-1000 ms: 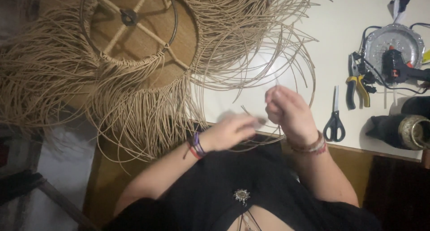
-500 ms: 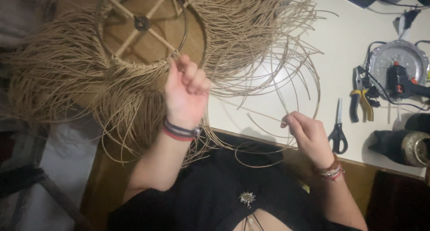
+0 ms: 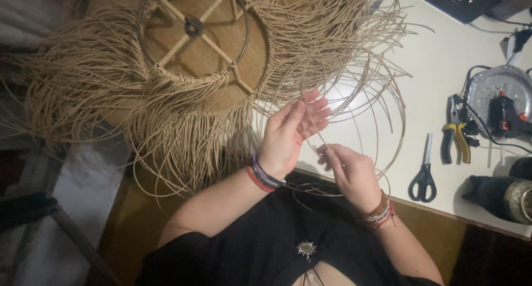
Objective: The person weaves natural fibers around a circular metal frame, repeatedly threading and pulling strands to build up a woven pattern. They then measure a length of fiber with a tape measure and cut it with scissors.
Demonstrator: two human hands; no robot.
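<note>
A big round wire frame [image 3: 194, 36] fringed with tan rattan strands [image 3: 183, 131] is lying at the far left of the white table [image 3: 438, 59]; weaving is covering only its lower rim, most strands hanging loose. The left hand [image 3: 291, 133] is spreading open behind one strand [image 3: 310, 117], while the right hand [image 3: 349, 172] is pinching its near end. Scissors [image 3: 424, 172] and pliers [image 3: 455, 142] are lying right.

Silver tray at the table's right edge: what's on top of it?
On the silver tray lies a black glue gun with its black cord trailing off over the white table. What lies under the gun is covered.
</note>
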